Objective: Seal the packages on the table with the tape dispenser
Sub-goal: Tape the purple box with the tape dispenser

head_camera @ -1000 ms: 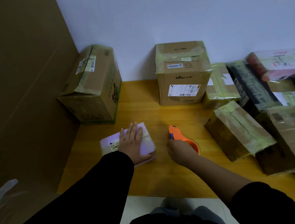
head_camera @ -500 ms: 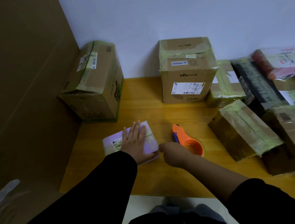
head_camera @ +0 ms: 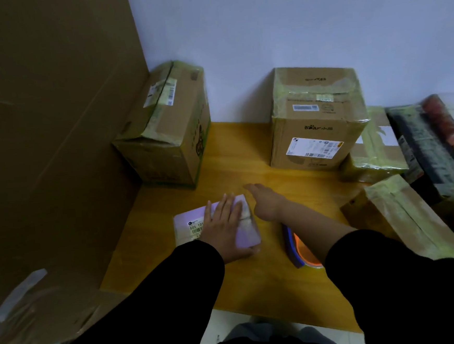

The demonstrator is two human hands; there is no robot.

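Low in the centre of the frame, the left hand (head_camera: 222, 228) lies flat, fingers straight, on the small parcel (head_camera: 248, 236), pinning it to the table (head_camera: 257, 291). The right hand (head_camera: 266, 204) stretches past the parcel's far corner, fingers out, holding nothing. The dispenser (head_camera: 297, 250) lies unheld under that forearm, just right of the parcel. Sealing of this parcel seems to be between strokes. Next, the right hand would need to return, grip the dispenser and lay tape across. Counted: one dispenser, one small parcel, a left box (head_camera: 164, 144) and a middle box (head_camera: 317, 126) at the back, and at least four packages (head_camera: 403, 217) crowded at right.
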